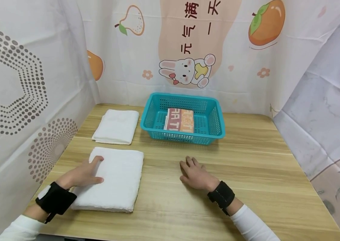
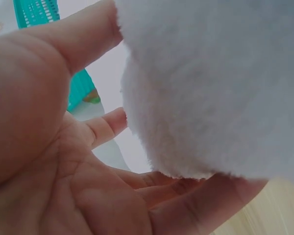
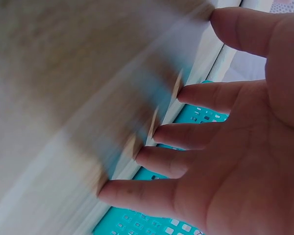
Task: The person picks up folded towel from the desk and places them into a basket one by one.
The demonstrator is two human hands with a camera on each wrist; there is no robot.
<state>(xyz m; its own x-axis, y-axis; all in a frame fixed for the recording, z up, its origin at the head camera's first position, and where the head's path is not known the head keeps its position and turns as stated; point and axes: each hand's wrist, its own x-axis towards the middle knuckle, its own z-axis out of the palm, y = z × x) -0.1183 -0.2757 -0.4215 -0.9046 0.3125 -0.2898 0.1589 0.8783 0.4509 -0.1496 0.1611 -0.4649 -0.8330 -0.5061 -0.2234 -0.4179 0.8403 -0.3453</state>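
Note:
A folded, fluffy white towel lies flat near the table's left front. My left hand rests at its left edge, thumb and index finger spread wide over the top. In the left wrist view, the towel fills the right side and hides some fingertips of my left hand; the lower fingers touch its edge. My right hand rests on bare wood to the right, fingers relaxed and holding nothing. The right wrist view shows the fingertips of that hand touching the tabletop.
A second folded white towel lies behind the first, toward the curtain. At the back middle stands a turquoise perforated basket with a folded red-and-orange patterned cloth inside. Printed curtains enclose the wooden table at the back and sides.

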